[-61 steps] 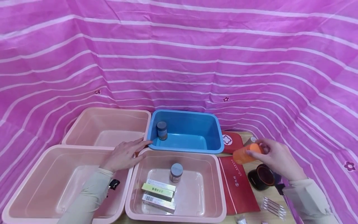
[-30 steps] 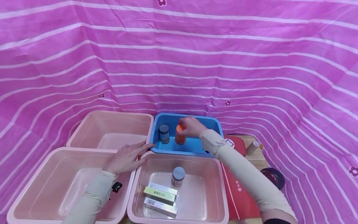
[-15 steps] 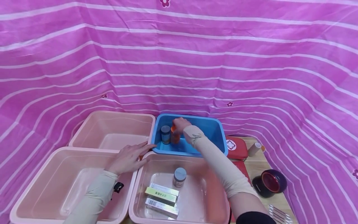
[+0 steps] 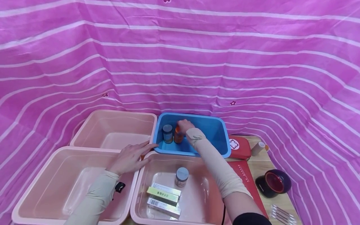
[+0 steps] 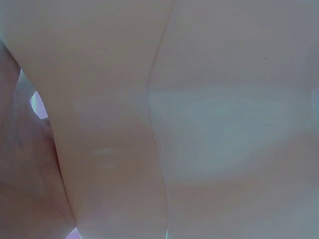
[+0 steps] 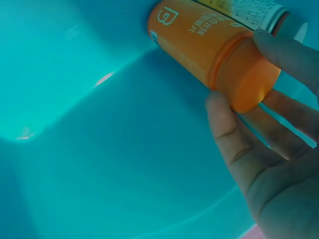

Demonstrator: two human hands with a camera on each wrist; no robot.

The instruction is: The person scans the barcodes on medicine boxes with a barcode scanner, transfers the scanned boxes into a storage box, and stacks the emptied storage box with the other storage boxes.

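Note:
Inside the blue bin [image 4: 194, 153], my right hand [image 4: 185, 126] holds an orange pill bottle [image 4: 178, 137] by its cap. The right wrist view shows the thumb and fingers of the right hand [image 6: 279, 174] around the orange cap [image 6: 249, 74]. The bottle stands beside a dark-capped jar [image 4: 167, 134] with a printed label. My left hand [image 4: 130, 157] lies with extended fingers across the rims where the bins meet, its fingertips at the blue bin's front left corner. Pink plastic fills most of the left wrist view, with part of the left hand [image 5: 25, 159] at its left edge.
The front middle pink bin [image 4: 208, 187] holds a grey-lidded jar [image 4: 182, 176] and several slim boxes [image 4: 163, 196]. Two more pink bins [image 4: 42, 168] stand left. At right are red pouches [image 4: 240, 147], a white cylinder [image 4: 257, 149], a black-and-red round object [image 4: 272, 182] and cotton swabs [image 4: 282, 215].
My right hand has carried the orange bottle from the right side into the blue bin and set it near the dark-capped jar. My left hand has stayed at the rims.

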